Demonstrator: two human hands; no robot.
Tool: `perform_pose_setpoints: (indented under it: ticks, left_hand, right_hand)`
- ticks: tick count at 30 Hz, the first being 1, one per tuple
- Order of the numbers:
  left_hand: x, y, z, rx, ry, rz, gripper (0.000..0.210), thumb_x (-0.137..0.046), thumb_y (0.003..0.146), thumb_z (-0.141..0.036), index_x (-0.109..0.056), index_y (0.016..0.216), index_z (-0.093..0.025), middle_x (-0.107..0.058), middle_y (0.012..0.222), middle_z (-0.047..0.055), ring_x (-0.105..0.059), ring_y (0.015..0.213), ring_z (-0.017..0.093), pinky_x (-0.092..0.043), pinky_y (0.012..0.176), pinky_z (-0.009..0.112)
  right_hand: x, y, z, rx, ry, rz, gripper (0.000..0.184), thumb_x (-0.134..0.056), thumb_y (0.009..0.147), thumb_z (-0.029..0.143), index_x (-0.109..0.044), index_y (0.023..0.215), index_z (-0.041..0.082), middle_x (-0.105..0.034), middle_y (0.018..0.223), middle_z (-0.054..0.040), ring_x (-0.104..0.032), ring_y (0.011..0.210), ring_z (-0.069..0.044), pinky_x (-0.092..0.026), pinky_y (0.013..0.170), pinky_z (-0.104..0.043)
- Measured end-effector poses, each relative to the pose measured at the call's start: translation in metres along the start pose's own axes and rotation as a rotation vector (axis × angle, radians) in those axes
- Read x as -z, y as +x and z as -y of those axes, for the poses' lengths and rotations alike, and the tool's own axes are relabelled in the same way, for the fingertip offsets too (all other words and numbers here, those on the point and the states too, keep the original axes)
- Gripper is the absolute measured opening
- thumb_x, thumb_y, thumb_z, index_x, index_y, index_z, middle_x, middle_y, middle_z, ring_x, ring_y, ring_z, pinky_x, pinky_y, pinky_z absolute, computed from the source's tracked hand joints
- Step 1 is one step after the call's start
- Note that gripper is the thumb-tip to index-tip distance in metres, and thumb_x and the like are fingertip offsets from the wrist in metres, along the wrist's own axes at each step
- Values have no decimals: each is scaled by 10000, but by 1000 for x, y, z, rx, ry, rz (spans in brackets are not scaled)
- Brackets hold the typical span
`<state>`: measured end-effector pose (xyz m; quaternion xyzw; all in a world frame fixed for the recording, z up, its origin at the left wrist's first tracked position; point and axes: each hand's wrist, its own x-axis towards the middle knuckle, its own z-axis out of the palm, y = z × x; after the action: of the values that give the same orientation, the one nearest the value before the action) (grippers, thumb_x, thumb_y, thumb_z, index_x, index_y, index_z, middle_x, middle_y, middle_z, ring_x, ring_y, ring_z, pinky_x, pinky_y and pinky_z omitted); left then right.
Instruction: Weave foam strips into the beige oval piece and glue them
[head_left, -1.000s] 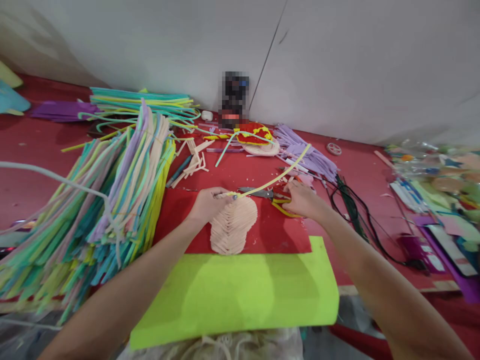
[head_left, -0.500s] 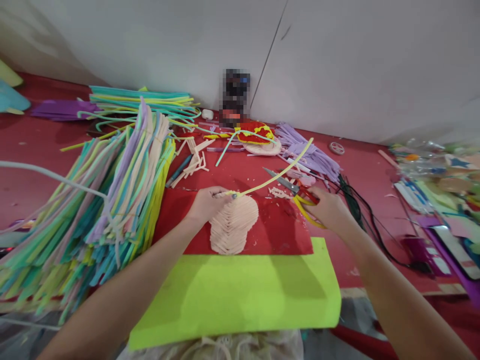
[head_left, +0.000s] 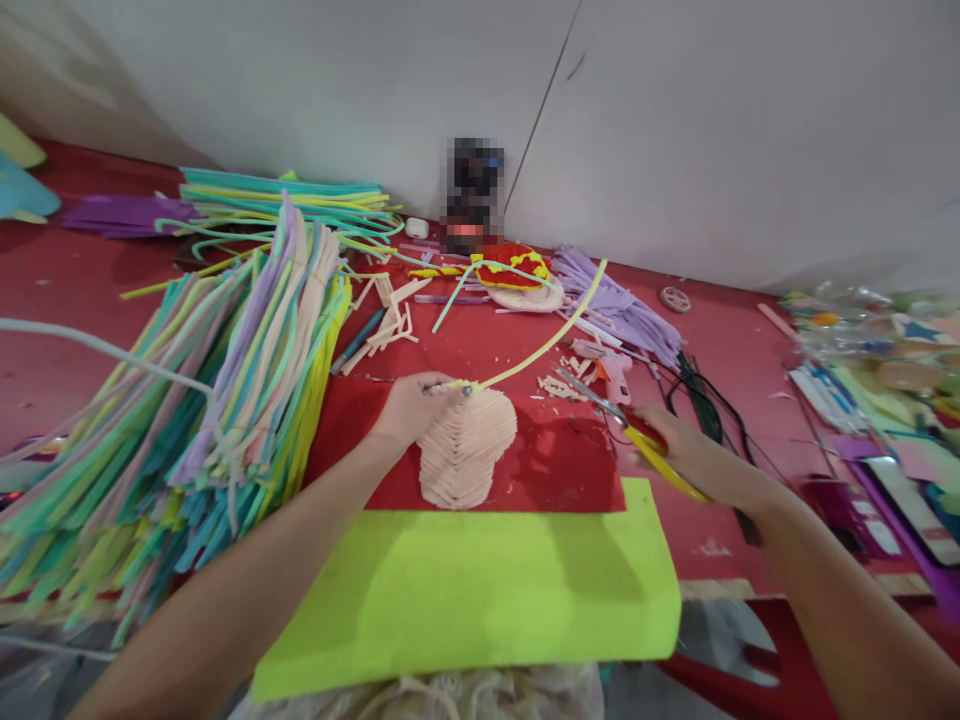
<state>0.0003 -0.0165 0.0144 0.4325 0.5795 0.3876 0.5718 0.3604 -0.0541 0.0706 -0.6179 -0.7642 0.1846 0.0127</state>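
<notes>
Red bench (head_left: 90, 290) under a pale wall, crowded with craft foam: a big stack of foam strips (head_left: 225, 370) in green, lilac, peach and yellow fills the left of the frame, a lime foam sheet (head_left: 465, 590) lies across the bottom centre, and a red foam sheet (head_left: 555, 460) sits just above it. On the red sheet rests a leaf-shaped piece (head_left: 465, 450) built from overlapping peach strips. The left hand (head_left: 412, 405) presses down at the leaf's upper edge, its grip pinched on the near end of a long yellow strip (head_left: 547, 340) that arcs up and away toward the upper centre of the frame. The right hand (head_left: 697, 460), at centre right and well apart from the leaf, is clenched around the yellow handles of scissors (head_left: 622, 420); the blades point up-left toward small peach offcuts (head_left: 559, 383), and motion blur makes it hard to say whether the blades are parted or closed. Lilac strips (head_left: 622, 305) and a dark cable (head_left: 712, 400) lie beyond.

Judging by this, the step in hand is fixing the yellow strip at the leaf's top and trimming it. The next move would call for bringing the blades across to the strip near the pinching fingers while the left hand keeps it taut and flat
</notes>
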Motion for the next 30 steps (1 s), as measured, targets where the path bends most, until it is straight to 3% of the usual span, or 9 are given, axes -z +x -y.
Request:
perform_pose_setpoints:
  ticks: [4, 10, 25, 30]
  left_hand:
    - [0, 0, 1, -3, 7, 3, 274, -769, 597, -366, -717, 772, -163, -690, 709, 6, -575, 627, 109, -418, 558, 198]
    - [0, 0, -1, 12, 26, 11, 281, -769, 602, -377, -722, 782, -166, -701, 734, 18, -579, 640, 115, -419, 564, 202]
    - [2, -3, -7, -48, 147, 91, 241, -724, 664, -385, -714, 748, -160, -694, 708, 18, -575, 639, 116, -412, 578, 208]
    - [2, -4, -8, -42, 132, 115, 256, -729, 660, -398, -705, 732, -154, -687, 703, 15, -569, 648, 110, -408, 592, 205]
  right_hand:
    - [1, -1, 25, 35, 58, 110, 362, -595, 768, 495, -535, 998, 222, -629, 1033, -101, -617, 868, -245, -483, 757, -347]
    - [-1, 11, 61, 60, 46, 227, 288, -582, 782, 506, -514, 872, 241, -623, 921, -39, -580, 785, -212, -439, 693, -320]
    - [2, 53, 79, 157, 141, 461, 410, -566, 774, 580, -562, 885, 185, -600, 889, -49, -555, 803, -212, -405, 708, -315]
    - [5, 59, 83, 172, 170, 483, 449, -568, 760, 606, -589, 920, 187, -622, 944, -63, -564, 841, -224, -410, 736, -318]
